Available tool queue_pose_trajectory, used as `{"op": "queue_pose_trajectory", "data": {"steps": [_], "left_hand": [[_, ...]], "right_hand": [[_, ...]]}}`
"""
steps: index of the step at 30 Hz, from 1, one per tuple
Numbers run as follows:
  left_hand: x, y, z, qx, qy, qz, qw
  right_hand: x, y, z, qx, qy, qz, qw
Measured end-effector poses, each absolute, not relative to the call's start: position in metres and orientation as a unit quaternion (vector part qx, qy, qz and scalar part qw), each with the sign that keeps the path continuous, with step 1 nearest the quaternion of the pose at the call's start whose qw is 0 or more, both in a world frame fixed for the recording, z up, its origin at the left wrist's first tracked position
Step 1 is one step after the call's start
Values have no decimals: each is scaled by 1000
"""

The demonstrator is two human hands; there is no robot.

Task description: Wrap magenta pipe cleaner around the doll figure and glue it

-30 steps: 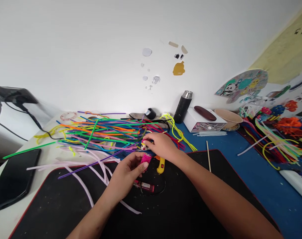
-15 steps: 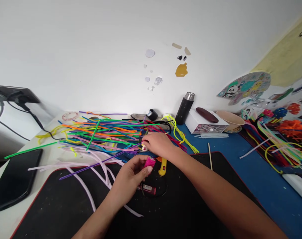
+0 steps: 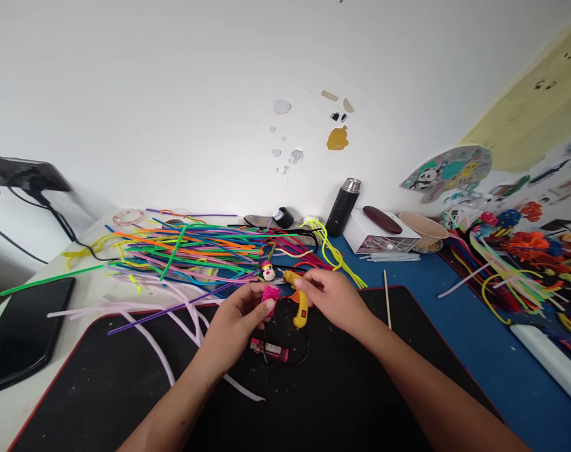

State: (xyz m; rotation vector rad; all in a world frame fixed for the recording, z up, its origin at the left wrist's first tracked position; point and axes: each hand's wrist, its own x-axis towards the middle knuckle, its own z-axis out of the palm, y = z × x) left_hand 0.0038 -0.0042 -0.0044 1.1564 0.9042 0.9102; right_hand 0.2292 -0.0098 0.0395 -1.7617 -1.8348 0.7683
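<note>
My left hand [image 3: 235,320] pinches a small pink fuzzy piece [image 3: 269,295] between thumb and fingers above a black mat [image 3: 125,376]. My right hand [image 3: 335,298] hovers just right of it, fingers curled and loosely apart, beside a yellow tool [image 3: 299,304] lying on the mat; nothing shows in its grasp. A tiny white figure with a face [image 3: 267,272] sits at the edge of a big heap of coloured pipe cleaners [image 3: 195,251]. A pink lighter [image 3: 269,348] lies below my left hand.
A black phone [image 3: 21,333] lies at the left edge. A black flask [image 3: 342,207], a white box [image 3: 382,235] and a bowl [image 3: 424,229] stand at the back. More pipe cleaners and pompom flowers [image 3: 525,251] crowd the right. A wooden stick [image 3: 386,290] lies on the blue table.
My right hand has drawn back from the white figure, leaving it on the table, and come toward the pink piece. The left hand lifted the pink piece slightly.
</note>
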Motion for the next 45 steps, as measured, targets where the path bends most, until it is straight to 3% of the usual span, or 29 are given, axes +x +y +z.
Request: {"op": "queue_pose_trajectory", "data": {"steps": [5, 10, 17, 25, 39, 45], "left_hand": [[7, -7, -6, 494, 379, 367, 691], [9, -10, -9, 526, 398, 326, 677], [25, -20, -15, 701, 445, 274, 485], [38, -19, -24, 777, 414, 268, 392], [42, -31, -10, 773, 311, 316, 453], [33, -34, -2, 705, 305, 320, 555]], "right_hand": [[249, -61, 17, -656, -545, 465, 238], [248, -73, 6, -659, -414, 567, 270], [239, -65, 1, -624, -338, 625, 324], [237, -57, -11, -601, -269, 660, 362], [232, -55, -15, -581, -274, 653, 400], [226, -64, -17, -552, -320, 624, 451]]}}
